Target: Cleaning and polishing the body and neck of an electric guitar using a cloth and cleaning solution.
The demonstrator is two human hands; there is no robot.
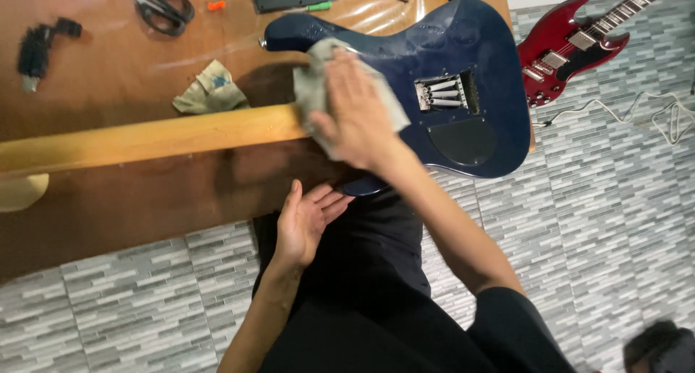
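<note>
The brown table (108, 199) filled the upper left; across it lay the blue guitar (463, 47), face down, body at the table's right end, its pale wooden neck (145, 137) running off to the left; a red guitar (572, 43) lay on the tiled floor (615, 199) beyond. The right hand (358, 112) pressed flat, fingers together and stretched out, on a grey cloth (315, 83) where neck met body; the left hand (308, 221) rested open at the table's near edge, fingers loosely apart, holding nothing. A crumpled rag (210, 89) sat just above the neck; black scissors (163, 7) lay further up.
</note>
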